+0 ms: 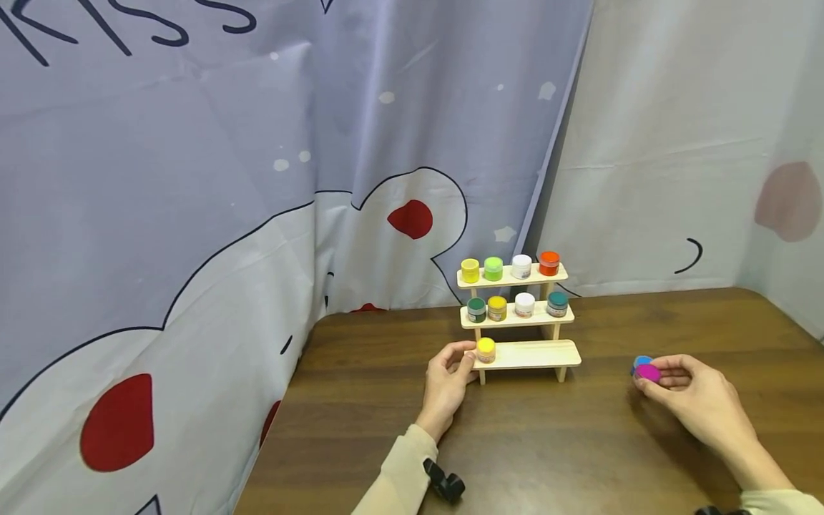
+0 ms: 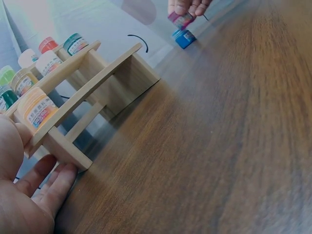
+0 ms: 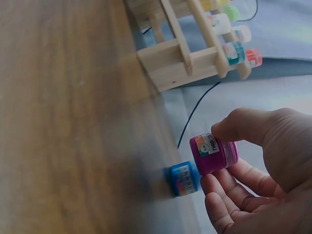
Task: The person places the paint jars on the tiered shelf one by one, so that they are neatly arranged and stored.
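Note:
A three-tier wooden display rack (image 1: 534, 354) stands on the table with small paint jars on its steps. My left hand (image 1: 447, 383) holds the left end of the lowest step, beside a yellow-orange paint jar (image 1: 486, 350). The left wrist view shows the thumb near that jar and the other fingers (image 2: 58, 187) lower, by the rack's leg. Off to the right, my right hand (image 1: 698, 400) pinches a magenta paint jar (image 3: 213, 153) between thumb and fingers, above the tabletop. Just behind it a blue paint jar (image 3: 184, 179) stands on the table, partly hidden in the head view.
The middle step bears a dark green jar (image 1: 476, 310), a yellow jar (image 1: 497, 308), a white jar (image 1: 524, 305) and a teal jar (image 1: 557, 304). More jars, ending in a red one (image 1: 549, 263), line the top step. A printed curtain (image 1: 386, 143) hangs behind the table (image 1: 547, 443).

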`<state>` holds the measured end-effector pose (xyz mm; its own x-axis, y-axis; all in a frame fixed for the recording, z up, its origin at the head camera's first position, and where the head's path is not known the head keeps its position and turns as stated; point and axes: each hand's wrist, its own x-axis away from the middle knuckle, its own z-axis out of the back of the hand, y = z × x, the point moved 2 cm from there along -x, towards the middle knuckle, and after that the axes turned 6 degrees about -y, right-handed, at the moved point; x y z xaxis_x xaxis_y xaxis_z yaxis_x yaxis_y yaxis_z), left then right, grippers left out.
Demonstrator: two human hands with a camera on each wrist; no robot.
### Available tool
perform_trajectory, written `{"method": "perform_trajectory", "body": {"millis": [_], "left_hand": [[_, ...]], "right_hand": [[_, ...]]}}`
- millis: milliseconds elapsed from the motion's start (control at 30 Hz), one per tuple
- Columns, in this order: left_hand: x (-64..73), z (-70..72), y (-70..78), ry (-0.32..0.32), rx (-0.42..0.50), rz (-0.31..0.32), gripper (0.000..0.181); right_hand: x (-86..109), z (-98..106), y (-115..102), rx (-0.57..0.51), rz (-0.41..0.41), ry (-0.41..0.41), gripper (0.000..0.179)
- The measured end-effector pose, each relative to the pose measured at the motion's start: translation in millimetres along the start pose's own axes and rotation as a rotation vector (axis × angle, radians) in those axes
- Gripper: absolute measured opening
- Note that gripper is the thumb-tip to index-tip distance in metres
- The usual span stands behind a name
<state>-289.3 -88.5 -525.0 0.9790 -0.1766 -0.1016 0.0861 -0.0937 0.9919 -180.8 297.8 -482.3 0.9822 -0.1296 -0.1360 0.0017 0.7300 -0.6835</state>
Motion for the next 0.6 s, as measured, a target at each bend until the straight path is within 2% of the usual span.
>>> {"method": "perform_trajectory", "body": {"millis": [267,600], "left_hand": [[1.6,-0.8,2.6,0.001,-0.004,0.000,0.018],[-0.4,-0.3,-2.4,0.000,0.003,-0.018,0.017]], "right_hand": [[-8.4,15.3,-19.7,-0.085,0.075,-0.005,0.047],[-27.6,27.4,-65.1,-0.119,0.132,-0.039,0.050]]}}
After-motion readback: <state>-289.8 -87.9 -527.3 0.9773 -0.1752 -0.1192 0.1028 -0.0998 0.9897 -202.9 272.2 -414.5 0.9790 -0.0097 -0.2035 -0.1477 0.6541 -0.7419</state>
